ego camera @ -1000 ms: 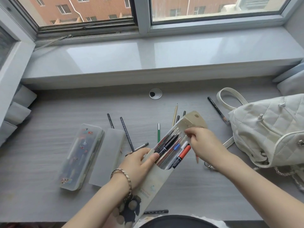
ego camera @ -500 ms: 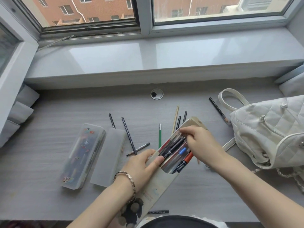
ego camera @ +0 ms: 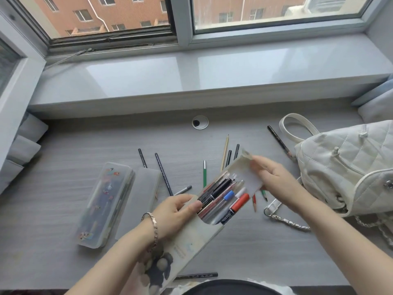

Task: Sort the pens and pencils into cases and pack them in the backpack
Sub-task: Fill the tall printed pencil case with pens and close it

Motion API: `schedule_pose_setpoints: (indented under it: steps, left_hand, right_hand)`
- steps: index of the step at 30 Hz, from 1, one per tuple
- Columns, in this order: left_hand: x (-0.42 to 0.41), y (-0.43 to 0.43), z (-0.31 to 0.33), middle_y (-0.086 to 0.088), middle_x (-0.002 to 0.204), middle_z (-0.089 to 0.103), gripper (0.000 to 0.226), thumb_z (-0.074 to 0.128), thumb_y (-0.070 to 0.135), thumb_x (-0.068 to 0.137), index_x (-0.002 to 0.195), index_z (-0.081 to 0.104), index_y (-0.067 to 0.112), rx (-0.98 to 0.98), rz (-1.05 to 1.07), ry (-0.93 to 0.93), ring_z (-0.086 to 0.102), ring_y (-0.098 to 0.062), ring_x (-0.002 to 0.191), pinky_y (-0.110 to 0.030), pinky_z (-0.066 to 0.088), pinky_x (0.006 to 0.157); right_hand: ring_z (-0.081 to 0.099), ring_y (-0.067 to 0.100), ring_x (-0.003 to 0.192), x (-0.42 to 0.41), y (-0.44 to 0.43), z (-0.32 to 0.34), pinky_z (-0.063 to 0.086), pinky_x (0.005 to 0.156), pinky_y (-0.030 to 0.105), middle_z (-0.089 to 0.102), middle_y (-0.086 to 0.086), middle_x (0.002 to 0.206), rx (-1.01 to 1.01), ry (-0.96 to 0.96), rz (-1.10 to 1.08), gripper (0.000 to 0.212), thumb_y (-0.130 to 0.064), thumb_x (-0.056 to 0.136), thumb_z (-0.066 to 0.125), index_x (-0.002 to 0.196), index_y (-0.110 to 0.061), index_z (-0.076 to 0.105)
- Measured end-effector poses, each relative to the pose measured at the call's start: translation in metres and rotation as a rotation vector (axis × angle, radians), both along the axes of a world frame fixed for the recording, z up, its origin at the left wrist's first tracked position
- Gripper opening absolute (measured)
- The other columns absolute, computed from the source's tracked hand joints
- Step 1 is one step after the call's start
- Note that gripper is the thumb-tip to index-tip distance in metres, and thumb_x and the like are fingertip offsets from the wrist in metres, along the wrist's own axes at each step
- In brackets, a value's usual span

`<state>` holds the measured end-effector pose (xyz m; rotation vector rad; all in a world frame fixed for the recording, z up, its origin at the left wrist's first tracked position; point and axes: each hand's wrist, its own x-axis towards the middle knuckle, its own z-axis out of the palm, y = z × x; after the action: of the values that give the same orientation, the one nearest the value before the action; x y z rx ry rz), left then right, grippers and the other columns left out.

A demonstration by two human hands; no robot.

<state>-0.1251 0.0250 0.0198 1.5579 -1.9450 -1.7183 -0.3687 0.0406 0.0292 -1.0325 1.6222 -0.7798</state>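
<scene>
Grey desk [ego camera: 63, 167] beneath daylit window [ego camera: 276, 13]

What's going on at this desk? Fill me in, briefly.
A person is handling a beige pouch full of pens. The left hand grips the pouch by its side, and the right hand pinches its open flap above the pens inside. Several pencils lie loose on the desk, a clear case lies to the left with its lid beside it, and the white backpack sits at the right.
</scene>
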Motion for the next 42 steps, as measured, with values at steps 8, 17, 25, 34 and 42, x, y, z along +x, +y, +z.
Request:
schedule_pose_setpoints:
  steps: [8, 17, 25, 34, 42]
  left_hand:
    - [0.026, -0.004, -0.004, 0.014, 0.135, 0.043, 0.136, 0.060, 0.085, 0.022, 0.142, 0.015, 0.038, -0.046, -0.249, -0.365, 0.045, -0.006, 0.123, -0.027, 0.037, 0.106]
    - [0.056, 0.009, -0.010, 0.019, 0.111, 0.039, 0.109, 0.050, 0.070, 0.034, 0.134, 0.034, 0.030, -0.384, -0.016, -0.538, 0.041, -0.020, 0.117, -0.025, 0.030, 0.092]
    - [0.029, 0.012, 0.021, 0.017, 0.126, 0.041, 0.094, 0.076, 0.051, 0.058, 0.137, 0.031, 0.031, -0.560, -0.052, -0.533, 0.033, -0.015, 0.118, -0.027, 0.043, 0.085]
    - [0.014, 0.018, 0.019, 0.010, 0.124, 0.050, 0.091, 0.077, 0.050, 0.049, 0.118, 0.020, 0.043, -0.620, -0.048, -0.450, 0.041, -0.022, 0.113, -0.036, 0.047, 0.085]
    - [0.018, 0.020, 0.008, 0.005, 0.105, 0.063, 0.099, 0.086, 0.046, 0.030, 0.116, 0.040, 0.030, -0.761, -0.027, -0.617, 0.057, -0.030, 0.092, -0.036, 0.053, 0.057]
  right_hand:
    - [0.066, 0.037, 0.078, -0.008, 0.003, -0.028, 0.055, 0.077, 0.053, 0.066, 0.026, 0.086, 0.088, -0.071, -0.505, 0.047, -0.041, 0.091, 0.047, 0.088, 0.005, 0.058]
    - [0.050, 0.026, 0.064, -0.003, 0.009, -0.023, 0.043, 0.067, 0.034, 0.056, 0.014, 0.066, -0.168, 0.207, -0.417, 0.038, -0.032, 0.097, 0.041, 0.076, -0.004, 0.057]
    - [0.052, 0.012, 0.082, 0.024, 0.033, -0.006, 0.030, 0.062, -0.008, 0.073, 0.016, 0.089, -0.445, 0.440, -0.179, 0.043, -0.030, 0.090, 0.039, 0.122, -0.009, 0.059]
    - [0.051, -0.007, 0.060, 0.040, 0.047, 0.002, 0.034, 0.056, 0.003, 0.059, -0.026, 0.061, -0.390, 0.177, -0.027, 0.063, -0.075, 0.080, 0.025, 0.094, -0.030, 0.066]
    - [0.033, 0.012, 0.050, 0.025, 0.038, -0.003, 0.031, 0.053, 0.025, 0.034, -0.004, 0.052, -0.230, 0.294, -0.451, 0.043, -0.012, 0.073, 0.074, 0.059, -0.021, 0.033]
